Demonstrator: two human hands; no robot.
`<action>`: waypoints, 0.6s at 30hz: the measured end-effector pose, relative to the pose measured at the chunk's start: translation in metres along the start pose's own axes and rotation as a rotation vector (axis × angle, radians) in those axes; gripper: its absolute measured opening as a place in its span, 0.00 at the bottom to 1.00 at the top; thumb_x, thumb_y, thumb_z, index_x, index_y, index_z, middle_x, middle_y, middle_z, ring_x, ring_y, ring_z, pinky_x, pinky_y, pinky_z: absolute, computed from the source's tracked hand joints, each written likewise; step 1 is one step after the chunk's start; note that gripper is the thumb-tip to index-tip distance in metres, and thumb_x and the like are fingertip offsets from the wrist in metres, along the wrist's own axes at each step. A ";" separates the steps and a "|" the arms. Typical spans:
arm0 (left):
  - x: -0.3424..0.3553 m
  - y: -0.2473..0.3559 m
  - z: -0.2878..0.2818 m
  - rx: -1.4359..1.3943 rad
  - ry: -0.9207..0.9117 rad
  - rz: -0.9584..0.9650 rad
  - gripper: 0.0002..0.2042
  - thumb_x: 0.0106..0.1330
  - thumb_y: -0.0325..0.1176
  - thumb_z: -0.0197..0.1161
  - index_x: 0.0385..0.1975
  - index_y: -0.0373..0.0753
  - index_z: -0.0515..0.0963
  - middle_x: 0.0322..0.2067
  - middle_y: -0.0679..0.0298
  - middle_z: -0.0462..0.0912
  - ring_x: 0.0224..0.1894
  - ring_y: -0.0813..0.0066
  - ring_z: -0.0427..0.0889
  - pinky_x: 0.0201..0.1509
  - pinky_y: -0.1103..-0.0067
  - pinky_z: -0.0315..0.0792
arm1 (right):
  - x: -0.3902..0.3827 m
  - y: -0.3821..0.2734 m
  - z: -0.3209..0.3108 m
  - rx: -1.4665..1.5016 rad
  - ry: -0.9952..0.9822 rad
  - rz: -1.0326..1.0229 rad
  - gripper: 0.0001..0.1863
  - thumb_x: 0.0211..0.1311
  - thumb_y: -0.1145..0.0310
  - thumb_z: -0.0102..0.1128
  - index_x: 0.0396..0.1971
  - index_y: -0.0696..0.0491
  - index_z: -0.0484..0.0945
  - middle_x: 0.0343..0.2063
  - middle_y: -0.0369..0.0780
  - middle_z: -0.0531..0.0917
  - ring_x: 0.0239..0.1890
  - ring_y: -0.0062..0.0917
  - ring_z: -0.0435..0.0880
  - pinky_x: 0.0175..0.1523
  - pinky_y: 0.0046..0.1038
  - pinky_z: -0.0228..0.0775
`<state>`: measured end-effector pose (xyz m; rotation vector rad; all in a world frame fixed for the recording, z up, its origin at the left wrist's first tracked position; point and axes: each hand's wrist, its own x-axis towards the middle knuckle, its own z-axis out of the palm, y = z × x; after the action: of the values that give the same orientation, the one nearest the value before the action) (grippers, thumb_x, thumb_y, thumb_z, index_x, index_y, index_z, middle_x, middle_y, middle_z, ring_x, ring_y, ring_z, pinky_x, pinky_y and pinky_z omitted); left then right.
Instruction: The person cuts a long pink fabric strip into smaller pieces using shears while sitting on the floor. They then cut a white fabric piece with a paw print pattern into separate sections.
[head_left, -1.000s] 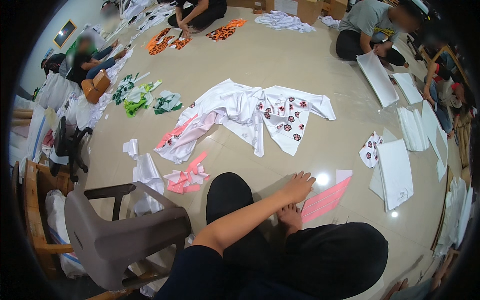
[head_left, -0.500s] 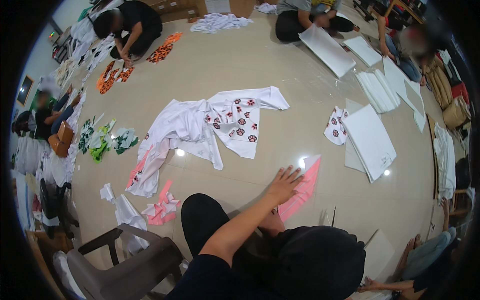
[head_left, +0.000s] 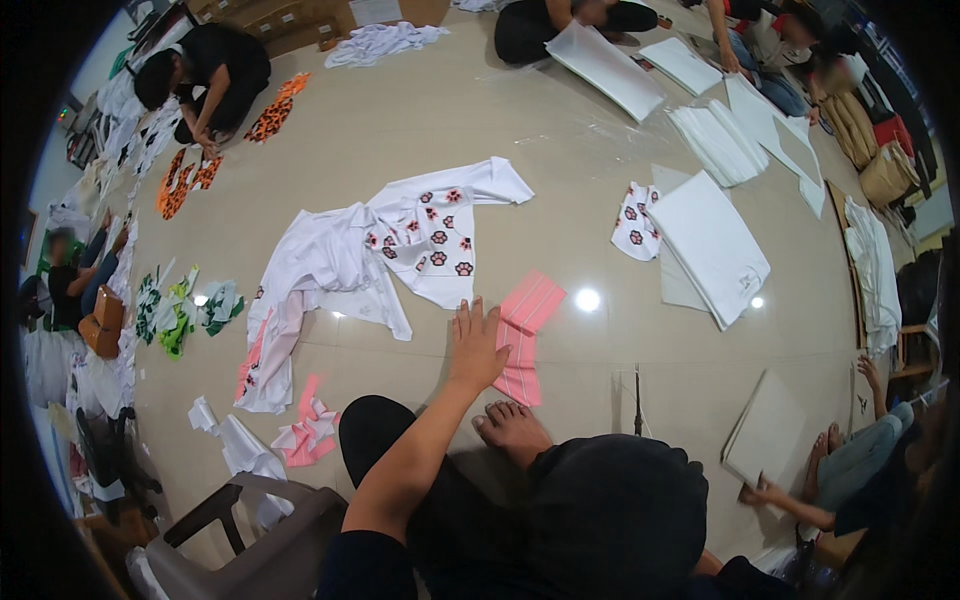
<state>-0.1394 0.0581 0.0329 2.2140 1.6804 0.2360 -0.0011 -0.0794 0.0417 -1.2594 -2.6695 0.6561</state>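
Note:
My left hand (head_left: pixel 475 345) lies over the floor with its fingers apart, touching the left edge of a pink striped fabric piece (head_left: pixel 522 345). That piece lies nearly flat, bent at its middle, with thin pale lines across it. Just below it shows my bare foot (head_left: pixel 512 432), between my black-clad knees. Beyond my fingertips spreads a white garment (head_left: pixel 315 250) with a paw-print panel (head_left: pixel 440 235). My right hand is hidden; only a bit of that arm shows behind my right knee.
Pink scraps (head_left: pixel 308 425) and a brown plastic chair (head_left: pixel 255 545) stand at lower left. A slim dark tool (head_left: pixel 638 400) lies right of the foot. White stacked sheets (head_left: pixel 710 245) and a small paw-print piece (head_left: pixel 636 220) lie at right. Several people sit around handling fabric and sheets.
The pink fabric, earlier a narrow pointed strip, now lies spread and bent. My left hand has moved left to its edge. The view has shifted, and a person at lower right now handles a pale board.

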 end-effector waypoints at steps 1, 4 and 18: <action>-0.001 0.004 -0.005 -0.089 0.017 -0.006 0.41 0.63 0.43 0.71 0.74 0.39 0.61 0.77 0.45 0.52 0.80 0.36 0.45 0.81 0.48 0.44 | 0.001 -0.005 -0.013 0.003 0.007 0.002 0.17 0.73 0.65 0.52 0.58 0.47 0.74 0.57 0.45 0.78 0.62 0.42 0.77 0.64 0.45 0.69; -0.004 0.017 -0.001 -0.087 -0.060 0.118 0.40 0.63 0.44 0.72 0.73 0.38 0.61 0.74 0.44 0.57 0.78 0.36 0.51 0.80 0.48 0.48 | -0.053 0.010 -0.033 0.244 0.119 0.308 0.13 0.64 0.66 0.66 0.46 0.52 0.76 0.43 0.40 0.80 0.47 0.30 0.77 0.50 0.34 0.69; 0.120 0.030 0.034 0.151 0.017 0.293 0.26 0.76 0.36 0.53 0.73 0.42 0.66 0.75 0.54 0.63 0.78 0.43 0.53 0.80 0.49 0.47 | -0.203 0.074 -0.024 0.848 0.647 1.181 0.20 0.56 0.59 0.81 0.31 0.59 0.81 0.23 0.34 0.83 0.27 0.14 0.77 0.32 0.24 0.71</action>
<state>-0.0669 0.1594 0.0036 2.5759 1.4179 0.2063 0.1898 -0.1837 0.0472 -2.0782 -0.7717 1.0343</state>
